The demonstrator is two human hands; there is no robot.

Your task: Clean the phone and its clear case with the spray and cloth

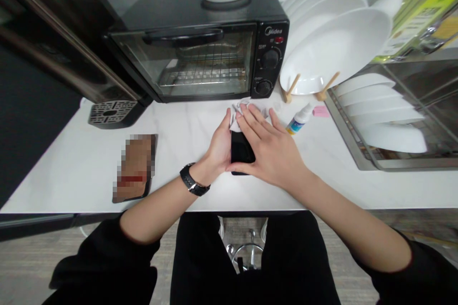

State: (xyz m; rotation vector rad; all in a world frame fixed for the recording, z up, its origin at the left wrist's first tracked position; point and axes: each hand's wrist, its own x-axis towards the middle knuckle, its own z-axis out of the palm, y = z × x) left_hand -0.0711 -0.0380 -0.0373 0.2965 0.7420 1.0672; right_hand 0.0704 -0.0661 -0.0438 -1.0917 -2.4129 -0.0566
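Observation:
A phone with a black screen [242, 147] lies on the white counter in front of me. My left hand [219, 147] grips its left edge, thumb pointing up along the side and the other fingers hidden. Over the phone's upper part, my right hand [266, 145] presses a crumpled white cloth [236, 121] with its fingers stretched forward. The right thumb reaches across the phone's lower end. Just right of that hand stands a small white spray bottle [301, 119] with a blue and yellow label.
A second, pixelated flat device [136, 167] lies to the left. Behind are a black toaster oven [200, 62], and white plates [332, 43] in a wooden rack. A pink slip [321, 111] lies near the sink's metal rim [348, 138]; bowls [390, 136] sit in the sink area.

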